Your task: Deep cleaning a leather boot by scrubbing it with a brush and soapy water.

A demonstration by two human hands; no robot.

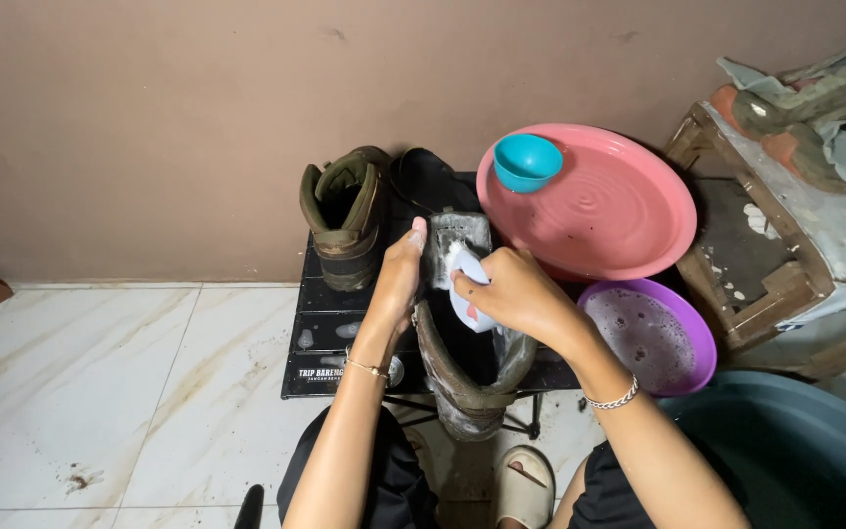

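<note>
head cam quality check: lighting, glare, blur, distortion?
Head view: soft, even light; faint sheen on the pink basin; wide-angle bend at the edges; sharp on the right hand with the brush, left hand and soapy boot; no motion blur.

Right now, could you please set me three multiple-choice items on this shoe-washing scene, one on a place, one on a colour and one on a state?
1. Where does the small teal bowl sit?
A. In the pink basin
B. On the floor tiles
C. Inside the purple basin

2. What colour is the basin holding sudsy water?
A. Green
B. Purple
C. White

3. What is the state of the boot between the hands?
A. Dry and boxed
B. Hanging on the wall
C. Wet and soapy, sole up, being scrubbed

Answers: 1 A, the bowl rests at the pink basin's upper left edge. 2 B, bubbles show inside the purple one. 3 C, the left hand steadies it while the right hand holds a white brush against its foamy sole.
</note>
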